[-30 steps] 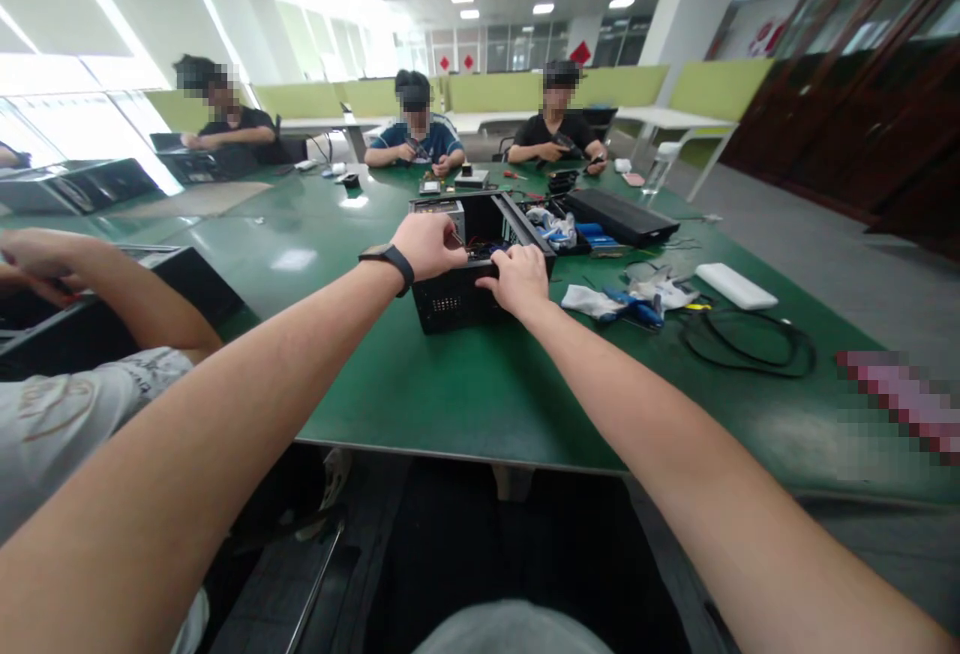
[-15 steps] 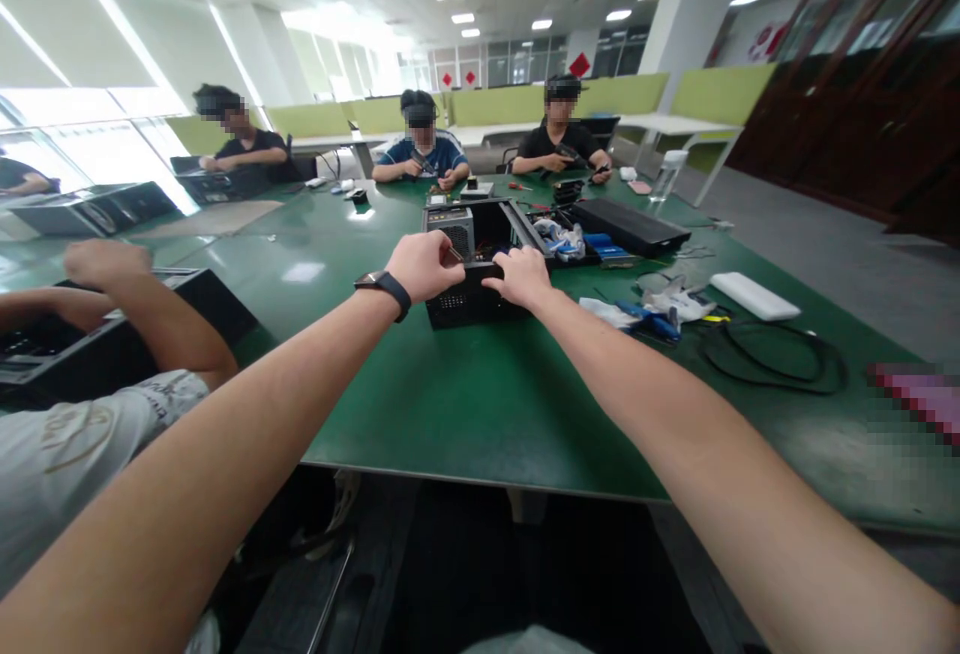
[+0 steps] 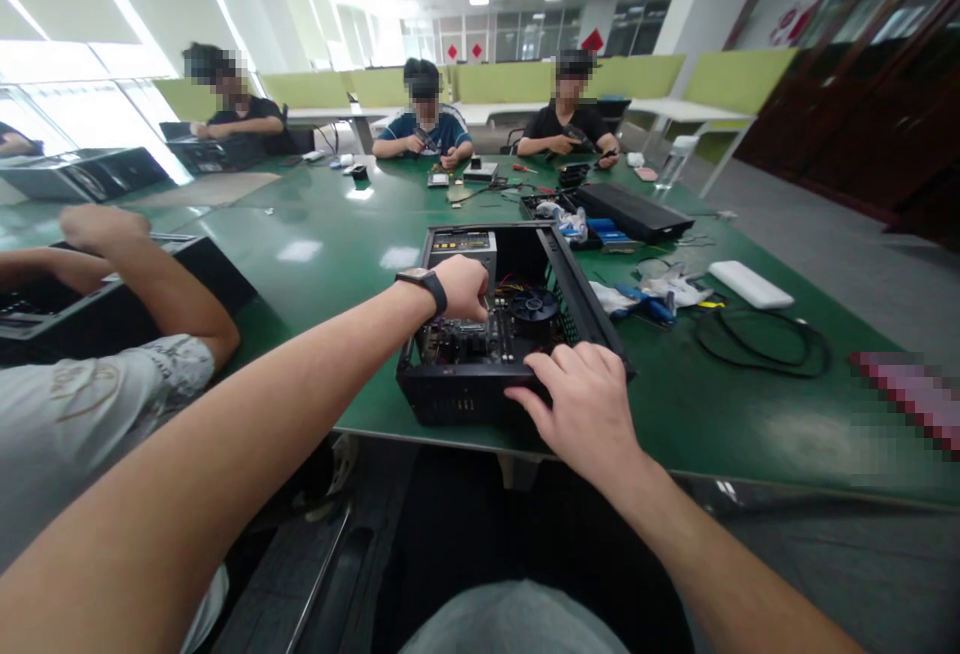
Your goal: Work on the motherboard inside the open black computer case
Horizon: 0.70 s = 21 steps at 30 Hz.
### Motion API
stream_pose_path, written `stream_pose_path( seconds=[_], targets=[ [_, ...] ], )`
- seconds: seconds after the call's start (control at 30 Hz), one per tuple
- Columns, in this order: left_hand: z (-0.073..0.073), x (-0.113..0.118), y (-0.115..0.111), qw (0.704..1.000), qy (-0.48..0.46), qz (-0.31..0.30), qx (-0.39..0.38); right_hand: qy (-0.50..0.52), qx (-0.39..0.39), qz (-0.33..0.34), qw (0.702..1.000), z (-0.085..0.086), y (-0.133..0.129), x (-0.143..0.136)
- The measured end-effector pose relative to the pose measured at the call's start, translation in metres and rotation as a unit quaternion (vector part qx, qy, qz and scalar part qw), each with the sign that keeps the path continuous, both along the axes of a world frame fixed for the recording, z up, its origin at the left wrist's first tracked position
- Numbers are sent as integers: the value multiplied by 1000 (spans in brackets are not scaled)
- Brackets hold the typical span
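A black computer case (image 3: pixel 592 309) lies open-side up near the table's front edge. Inside it show a grey power supply (image 3: pixel 465 246) at the back left, a round black fan (image 3: pixel 534 304) and a motherboard (image 3: pixel 480 339). My left hand (image 3: pixel 463 289), with a dark watch on its wrist, is over the inside of the case, fingers curled down; what it holds, if anything, is hidden. My right hand (image 3: pixel 581 389) grips the near edge of the case, thumb on the front side and fingers over the rim.
On the green table (image 3: pixel 322 304), gloves (image 3: pixel 667 284), a black cable (image 3: pixel 757 359), a white box (image 3: pixel 750 284) and a black panel (image 3: pixel 630 212) lie to the right. A co-worker's arm (image 3: pixel 165 284) reaches into another case at left; others sit across.
The case has come toward me, close to the table's front edge, with my right hand on its near rim. My left hand has moved from that rim to over the inside.
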<state>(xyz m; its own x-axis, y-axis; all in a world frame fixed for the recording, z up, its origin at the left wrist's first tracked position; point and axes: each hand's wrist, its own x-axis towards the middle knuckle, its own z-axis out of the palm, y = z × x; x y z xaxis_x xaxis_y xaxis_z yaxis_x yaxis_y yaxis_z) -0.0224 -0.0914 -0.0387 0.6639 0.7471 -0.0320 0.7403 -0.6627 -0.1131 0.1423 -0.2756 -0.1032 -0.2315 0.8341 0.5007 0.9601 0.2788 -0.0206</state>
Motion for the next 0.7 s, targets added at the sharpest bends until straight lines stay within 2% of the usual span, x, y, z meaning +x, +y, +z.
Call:
stream_pose_path(
  seconds=[0.13, 0.3, 0.5, 0.7],
  targets=[
    [-15, 14, -20, 996, 80, -19, -44, 41, -5, 19, 999, -2, -53, 3],
    [-26, 36, -46, 980, 171, -27, -94, 83, -7, 33, 996, -5, -90, 5],
    [-45, 39, -48, 971, 207, -25, -114, 100, -4, 32, 995, -10, -99, 6],
    [-49, 37, -38, 963, 244, 0, -116, 110, -1, 29, 994, -12, -98, 5]
  ],
)
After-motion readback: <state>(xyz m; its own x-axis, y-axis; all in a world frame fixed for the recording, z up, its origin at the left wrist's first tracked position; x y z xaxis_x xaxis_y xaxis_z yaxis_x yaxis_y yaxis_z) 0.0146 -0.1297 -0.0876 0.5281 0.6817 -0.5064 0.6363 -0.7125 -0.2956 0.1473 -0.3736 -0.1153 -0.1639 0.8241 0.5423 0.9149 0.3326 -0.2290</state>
